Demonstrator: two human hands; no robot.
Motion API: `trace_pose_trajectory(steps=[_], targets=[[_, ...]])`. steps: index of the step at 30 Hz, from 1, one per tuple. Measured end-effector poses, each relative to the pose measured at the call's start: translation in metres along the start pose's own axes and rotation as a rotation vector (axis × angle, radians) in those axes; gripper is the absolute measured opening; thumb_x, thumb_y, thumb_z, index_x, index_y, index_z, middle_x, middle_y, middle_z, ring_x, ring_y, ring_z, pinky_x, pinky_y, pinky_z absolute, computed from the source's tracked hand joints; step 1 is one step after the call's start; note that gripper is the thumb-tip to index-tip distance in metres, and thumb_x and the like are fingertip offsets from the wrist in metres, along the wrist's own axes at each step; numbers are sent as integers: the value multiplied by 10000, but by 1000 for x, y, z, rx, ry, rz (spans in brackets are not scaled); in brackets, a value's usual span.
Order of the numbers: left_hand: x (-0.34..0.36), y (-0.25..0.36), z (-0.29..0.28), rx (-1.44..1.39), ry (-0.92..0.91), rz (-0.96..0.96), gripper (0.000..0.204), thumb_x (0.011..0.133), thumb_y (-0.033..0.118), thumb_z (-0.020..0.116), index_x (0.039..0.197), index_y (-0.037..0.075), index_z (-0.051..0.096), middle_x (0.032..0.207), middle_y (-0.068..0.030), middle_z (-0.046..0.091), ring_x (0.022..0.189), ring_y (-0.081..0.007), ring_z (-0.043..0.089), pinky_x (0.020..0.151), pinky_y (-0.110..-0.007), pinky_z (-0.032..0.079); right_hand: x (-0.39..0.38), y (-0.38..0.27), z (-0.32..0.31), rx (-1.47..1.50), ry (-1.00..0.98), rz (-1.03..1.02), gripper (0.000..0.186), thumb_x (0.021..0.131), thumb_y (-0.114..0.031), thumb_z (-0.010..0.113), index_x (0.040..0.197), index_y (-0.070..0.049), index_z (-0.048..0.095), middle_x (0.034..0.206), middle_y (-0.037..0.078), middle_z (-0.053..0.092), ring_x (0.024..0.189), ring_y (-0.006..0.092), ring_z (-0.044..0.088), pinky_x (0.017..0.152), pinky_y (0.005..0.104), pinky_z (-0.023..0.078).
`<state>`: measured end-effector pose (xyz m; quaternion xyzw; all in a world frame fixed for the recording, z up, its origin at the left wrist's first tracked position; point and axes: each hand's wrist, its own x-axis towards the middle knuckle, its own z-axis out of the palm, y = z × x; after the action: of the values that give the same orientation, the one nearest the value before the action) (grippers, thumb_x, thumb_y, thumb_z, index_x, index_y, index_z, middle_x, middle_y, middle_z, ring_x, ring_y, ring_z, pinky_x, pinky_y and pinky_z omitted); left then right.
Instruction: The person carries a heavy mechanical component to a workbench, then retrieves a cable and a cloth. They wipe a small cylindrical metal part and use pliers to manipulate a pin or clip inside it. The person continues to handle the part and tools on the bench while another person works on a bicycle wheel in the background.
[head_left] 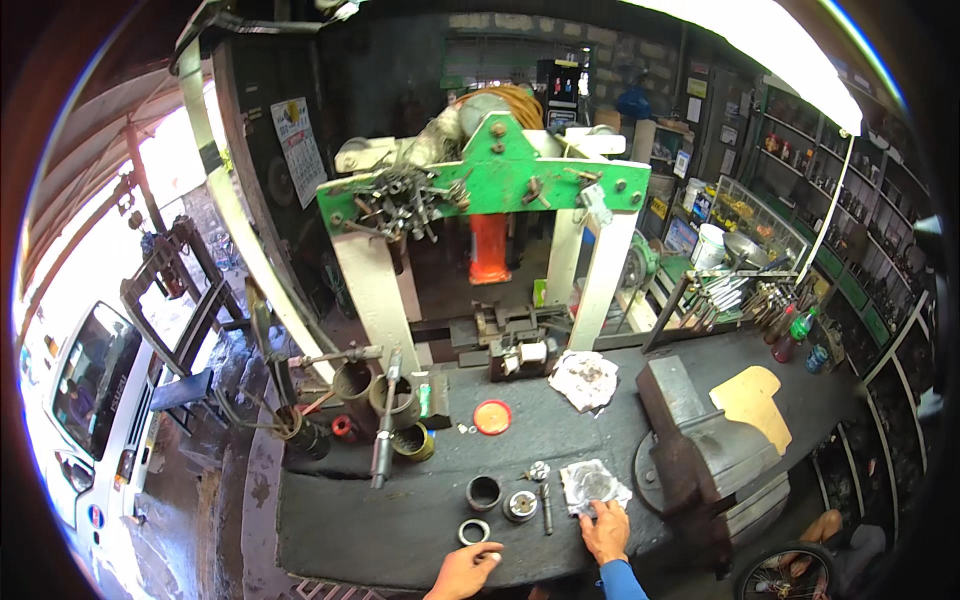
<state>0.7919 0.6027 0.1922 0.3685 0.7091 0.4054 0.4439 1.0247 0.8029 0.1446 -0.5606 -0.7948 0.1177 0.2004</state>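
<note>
My left hand (462,572) is low in the head view, fingers curled beside a metal ring (473,520); anything inside them is hidden. My right hand (606,532) has its fingers closed at the near edge of a crumpled, stained white cloth or paper (590,480). Between them are a dark hollow cylinder (483,491), a round metal part (521,507) with a centre hole, a short shaft (547,510) and a small metal part (539,470).
A vise (685,440) occupies the bench's right side. Cans (397,410), a red dish (492,417) and another cloth (582,380) lie farther back on the bench (350,530). A green-topped press frame (400,290) rises behind. Someone's bare leg (820,530) shows beside a wheel, lower right.
</note>
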Motion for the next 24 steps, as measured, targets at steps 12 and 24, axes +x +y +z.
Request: trace_pose_trajectory(steps=[12,24], targets=[[8,96,47,6,199,65,205,984,109,683,1152,19,759,942,-49,751,814,-121,675,736,-273,533,43,36,21,133,69,-251,134,883,-237,674,829,-115,666,906,88,621,917,310,619,822,469,453],[17,125,111,-165,-54,123,222,1000,71,684,1187,-47,702,974,-96,754,895,-140,715,815,-283,588,42,50,-59,2031,-47,604,244,1036,-44,539,1211,31,691,1081,102,766,916,188,756,850,344,614]])
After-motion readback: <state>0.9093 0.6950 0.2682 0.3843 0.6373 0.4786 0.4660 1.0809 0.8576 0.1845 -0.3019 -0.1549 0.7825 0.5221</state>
